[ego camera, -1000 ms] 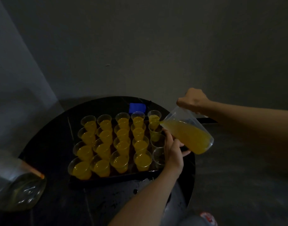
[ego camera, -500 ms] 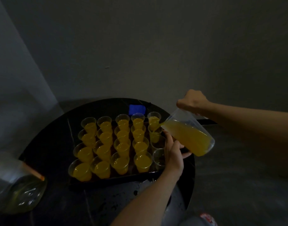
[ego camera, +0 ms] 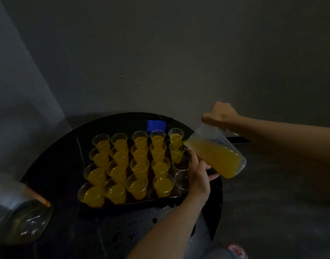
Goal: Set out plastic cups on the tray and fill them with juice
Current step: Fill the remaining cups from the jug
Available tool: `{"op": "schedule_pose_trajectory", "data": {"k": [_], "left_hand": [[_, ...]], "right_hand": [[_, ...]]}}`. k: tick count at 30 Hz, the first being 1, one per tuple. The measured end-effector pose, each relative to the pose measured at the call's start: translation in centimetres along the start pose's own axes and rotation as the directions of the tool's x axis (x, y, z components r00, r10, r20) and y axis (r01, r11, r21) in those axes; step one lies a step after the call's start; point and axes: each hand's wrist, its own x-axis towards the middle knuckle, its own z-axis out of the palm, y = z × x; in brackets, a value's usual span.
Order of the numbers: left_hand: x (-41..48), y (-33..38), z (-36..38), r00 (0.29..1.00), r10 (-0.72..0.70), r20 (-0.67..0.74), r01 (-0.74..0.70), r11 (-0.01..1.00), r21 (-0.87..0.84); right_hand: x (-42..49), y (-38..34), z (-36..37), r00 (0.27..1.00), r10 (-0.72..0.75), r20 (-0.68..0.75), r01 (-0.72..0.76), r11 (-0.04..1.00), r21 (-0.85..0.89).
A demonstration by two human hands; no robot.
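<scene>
My right hand (ego camera: 219, 115) holds the jug (ego camera: 216, 156), spout leftward. 2 empty cups (ego camera: 181, 180) lie nearer me, by my left hand (ego camera: 198, 174) gripping the tray (ego camera: 132, 203).

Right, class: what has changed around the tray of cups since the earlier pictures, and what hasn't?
Hardly anything moved. The clear plastic jug of orange juice, tilted in the right grip, keeps pouring; the second clear cup in the right column looks fuller. The left grip still holds the right edge of the dark tray; the third cup and fourth cup there stay empty.
</scene>
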Motion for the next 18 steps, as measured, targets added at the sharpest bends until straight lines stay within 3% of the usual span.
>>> {"op": "schedule_pose_trajectory", "data": {"k": [18], "left_hand": [[0.25,0.24,0.00,1.000,0.013,-0.006,-0.013,1.000,0.010]], "right_hand": [[0.52,0.05,0.00,1.000,0.013,0.004,-0.013,1.000,0.008]]}}
